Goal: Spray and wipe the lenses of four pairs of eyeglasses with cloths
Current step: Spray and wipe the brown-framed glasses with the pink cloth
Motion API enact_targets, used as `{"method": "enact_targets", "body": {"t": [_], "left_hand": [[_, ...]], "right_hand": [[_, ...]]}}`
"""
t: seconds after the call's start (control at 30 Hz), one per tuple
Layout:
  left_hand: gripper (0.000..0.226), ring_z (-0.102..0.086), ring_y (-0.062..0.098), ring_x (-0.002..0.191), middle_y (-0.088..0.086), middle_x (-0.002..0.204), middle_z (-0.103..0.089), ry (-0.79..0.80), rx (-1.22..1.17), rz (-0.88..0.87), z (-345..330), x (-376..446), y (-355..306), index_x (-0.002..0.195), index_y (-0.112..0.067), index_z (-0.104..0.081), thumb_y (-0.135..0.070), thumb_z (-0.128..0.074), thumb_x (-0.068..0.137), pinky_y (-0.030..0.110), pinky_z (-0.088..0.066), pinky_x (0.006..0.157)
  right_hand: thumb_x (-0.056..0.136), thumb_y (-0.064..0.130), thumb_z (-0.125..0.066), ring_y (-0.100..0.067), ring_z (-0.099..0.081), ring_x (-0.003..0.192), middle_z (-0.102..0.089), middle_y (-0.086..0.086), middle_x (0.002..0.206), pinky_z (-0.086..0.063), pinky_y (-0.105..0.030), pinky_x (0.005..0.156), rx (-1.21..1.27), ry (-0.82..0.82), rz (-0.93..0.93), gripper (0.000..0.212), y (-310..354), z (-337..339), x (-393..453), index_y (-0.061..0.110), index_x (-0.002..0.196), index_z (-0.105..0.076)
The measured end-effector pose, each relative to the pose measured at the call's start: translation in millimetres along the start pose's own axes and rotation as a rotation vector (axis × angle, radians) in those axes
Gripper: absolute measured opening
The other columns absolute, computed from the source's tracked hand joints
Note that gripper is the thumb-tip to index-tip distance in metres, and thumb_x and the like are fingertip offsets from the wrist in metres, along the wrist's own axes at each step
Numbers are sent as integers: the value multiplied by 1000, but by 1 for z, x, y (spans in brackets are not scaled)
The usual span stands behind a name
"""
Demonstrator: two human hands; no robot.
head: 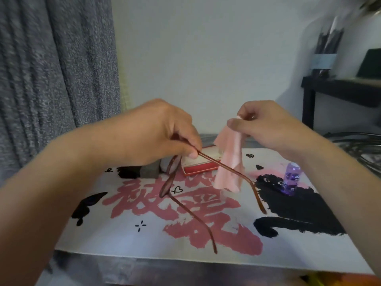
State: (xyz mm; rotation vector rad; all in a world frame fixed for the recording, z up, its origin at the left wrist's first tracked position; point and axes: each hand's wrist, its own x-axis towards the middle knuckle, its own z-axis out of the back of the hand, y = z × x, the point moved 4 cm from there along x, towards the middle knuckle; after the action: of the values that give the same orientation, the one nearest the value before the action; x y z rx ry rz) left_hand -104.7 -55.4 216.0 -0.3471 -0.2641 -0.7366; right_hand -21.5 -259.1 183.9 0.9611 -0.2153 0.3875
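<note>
Above a desk (206, 261) spread with a printed cat cloth, the left hand (162, 133) pinches thin brown-framed eyeglasses (171, 178) while, at three o'clock, the right hand (266, 124) grips a pink wiping cloth (228, 159), likely about to wipe the lens.

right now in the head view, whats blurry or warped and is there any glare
Head view: the left hand, right hand and pink cloth are softly motion-blurred; the top right corner smears most, around the dark shelf; wide-angle bending curves the mat edges and stretches the forearms; light is soft and even, no hard glare, faint shine on the purple spray bottle.
</note>
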Motion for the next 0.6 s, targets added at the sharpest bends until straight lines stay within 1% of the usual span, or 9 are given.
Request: {"method": "enact_targets", "body": {"t": [0.17,0.27,0.3,0.33,0.37,0.4,0.5,0.57,0.6], "left_hand": [[13,-70,11,79,-13,80,-72,-101,-100,-2,4,-7,-1,94,-23,-83,-25,-76,82,17,-50,72],[14,-70,12,80,-5,84,-74,-222,-282,65,-12,-26,4,94,-18,-82,-23,-74,83,18,-51,76],[14,-70,11,80,-4,85,-75,-275,-348,95,-22,-34,7,94,-18,-81,-22,-74,82,18,-52,76],[13,-70,9,80,-3,86,-76,-335,-422,123,-33,-42,9,93,-18,-80,-20,-74,82,18,-52,75],[11,-70,7,79,-3,87,-77,-402,-494,152,-46,-50,11,92,-18,-79,-18,-74,82,17,-52,74],[11,-69,6,79,-2,87,-77,-469,-559,181,-59,-58,13,92,-18,-78,-17,-74,82,16,-52,73],[11,-69,9,80,0,86,-77,-627,-751,288,-98,-78,17,92,-18,-77,-16,-73,82,19,-54,74],[10,-70,11,80,-2,85,-78,-685,-839,344,-119,-89,16,88,-27,-80,-18,-80,83,22,-56,74],[13,-70,10,80,-4,84,-78,-700,-870,360,-128,-92,14,86,-31,-81,-19,-82,82,23,-56,74]], "right_hand": [[93,32,-70,-7,-54,59,-60,1,72,-40,-10,48,-34,56,-4,27,2,8,-3,6,85,-65],[96,26,-68,-2,-57,56,-63,8,63,-43,-9,52,-5,127,5,26,1,9,-8,1,87,-63],[96,23,-67,1,-60,56,-65,9,60,-49,-14,59,-6,167,0,25,0,7,-10,1,87,-62],[95,23,-68,-1,-63,62,-68,7,63,-54,-28,67,-21,204,-2,24,-1,5,-12,1,87,-63],[94,25,-70,-8,-64,68,-70,-1,70,-57,-43,76,-42,225,0,23,-2,3,-14,4,86,-66],[93,28,-71,-14,-64,72,-71,-9,77,-55,-49,79,-53,243,0,23,-3,0,-16,7,86,-68],[95,30,-69,-14,-64,69,-73,-17,83,-57,-37,77,-7,296,-17,27,-3,-18,-29,3,89,-67],[97,30,-66,-24,-63,72,-71,-24,87,-55,-54,87,64,334,-32,28,-5,-35,-42,5,85,-65],[98,30,-65,-28,-61,73,-69,-25,86,-52,-62,84,146,348,-31,27,-6,-44,-49,8,82,-64]]}}
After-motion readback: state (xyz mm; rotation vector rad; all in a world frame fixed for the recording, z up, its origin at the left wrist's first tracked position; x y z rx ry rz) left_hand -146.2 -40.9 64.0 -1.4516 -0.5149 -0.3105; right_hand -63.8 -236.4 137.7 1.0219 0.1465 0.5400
